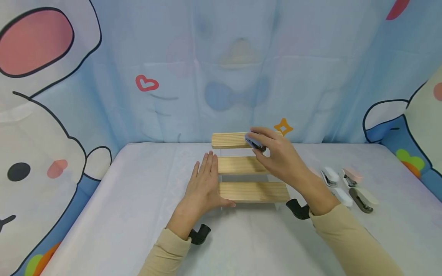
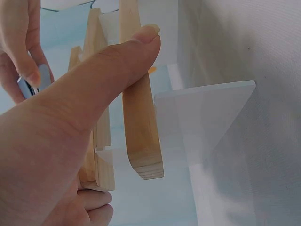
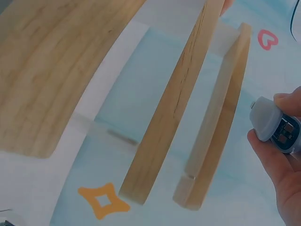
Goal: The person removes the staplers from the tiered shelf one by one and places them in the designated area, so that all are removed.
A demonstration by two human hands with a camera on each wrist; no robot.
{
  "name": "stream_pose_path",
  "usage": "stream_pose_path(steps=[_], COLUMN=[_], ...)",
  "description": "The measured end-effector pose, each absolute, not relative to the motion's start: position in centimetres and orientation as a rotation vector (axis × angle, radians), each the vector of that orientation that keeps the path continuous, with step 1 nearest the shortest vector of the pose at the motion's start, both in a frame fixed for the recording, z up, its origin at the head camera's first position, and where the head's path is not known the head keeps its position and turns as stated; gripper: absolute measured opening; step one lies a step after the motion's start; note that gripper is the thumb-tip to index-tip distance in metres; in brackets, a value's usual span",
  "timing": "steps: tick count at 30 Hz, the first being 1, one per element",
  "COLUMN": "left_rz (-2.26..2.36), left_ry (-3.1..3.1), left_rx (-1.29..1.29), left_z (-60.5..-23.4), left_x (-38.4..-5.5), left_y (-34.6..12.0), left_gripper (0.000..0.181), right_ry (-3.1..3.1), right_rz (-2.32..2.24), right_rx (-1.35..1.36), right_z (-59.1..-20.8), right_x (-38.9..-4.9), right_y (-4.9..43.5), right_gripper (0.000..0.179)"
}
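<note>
A three-tier rack with wooden boards and clear supports stands on the table. My left hand rests along the rack's left side, fingers straight toward the back. Its thumb lies across the front edge of the lowest board. Over the top board, my right hand pinches a small blue stapler between thumb and fingers. In the right wrist view this stapler appears beside the top board, apart from it. The right palm hides part of the middle board.
Several small staplers lie on the table to the right of the rack: a white one, a pink one, a pale one and a cream and dark one. A printed blue curtain hangs behind the table.
</note>
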State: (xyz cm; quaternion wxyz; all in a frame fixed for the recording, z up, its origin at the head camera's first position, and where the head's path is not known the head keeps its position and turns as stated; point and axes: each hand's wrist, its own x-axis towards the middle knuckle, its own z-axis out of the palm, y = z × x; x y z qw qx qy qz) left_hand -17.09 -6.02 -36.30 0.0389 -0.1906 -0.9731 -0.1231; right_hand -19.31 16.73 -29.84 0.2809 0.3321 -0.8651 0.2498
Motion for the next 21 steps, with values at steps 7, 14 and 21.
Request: stream_pose_path(steps=[7, 14, 21], left_rz=[-0.393, -0.405, -0.388], left_ry=[-2.991, -2.988, -2.979], left_rx=[-0.584, -0.581, -0.589], left_z=[-36.4, -36.5, -36.4], left_x=[-17.1, -17.0, -17.0], left_y=[-6.1, -6.2, -6.1], left_gripper=[0.145, 0.146, 0.146], right_ry=[-2.316, -2.344, -2.349], right_rz=[0.650, 0.614, 0.608], right_rx=[0.865, 0.831, 0.780], right_z=[-30.4, -30.6, -30.8], right_x=[-18.4, -17.5, -16.4], right_y=[18.0, 18.6, 19.6], right_gripper=[0.042, 0.044, 0.049])
